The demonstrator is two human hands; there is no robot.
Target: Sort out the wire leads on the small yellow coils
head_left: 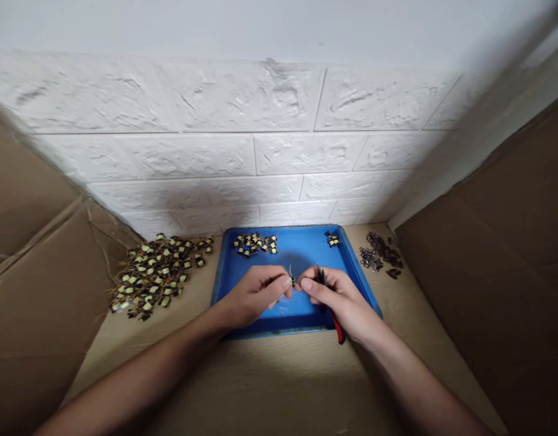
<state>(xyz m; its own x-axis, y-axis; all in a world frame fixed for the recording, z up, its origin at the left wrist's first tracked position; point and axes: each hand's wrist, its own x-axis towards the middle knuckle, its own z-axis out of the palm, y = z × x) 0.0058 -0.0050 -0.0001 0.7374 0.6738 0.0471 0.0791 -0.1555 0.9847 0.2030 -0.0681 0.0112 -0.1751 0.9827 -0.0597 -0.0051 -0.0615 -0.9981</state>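
Observation:
My left hand (pixel 263 290) pinches a small wire-wound coil (pixel 293 281) with a black body and a thin copper-coloured lead sticking up. Close beside it, my right hand (pixel 335 293) has its thumb and forefinger pressed together at the coil's right side; whether they grip a lead is too small to tell. Tucked in that same hand is a pair of cutting pliers (pixel 337 327), dark jaws pointing up and a red and black handle below the palm. Both hands are over a blue tray (pixel 301 242). Fine wire scraps (pixel 281 306) show faintly on its floor.
Inside the tray, a group of yellow-and-black coils (pixel 255 244) lies back left and a smaller group (pixel 332 238) back right. A large coil heap (pixel 156 272) covers the table's left. Small dark and shiny parts (pixel 381 253) lie right. Cardboard walls (pixel 497 254) flank both sides.

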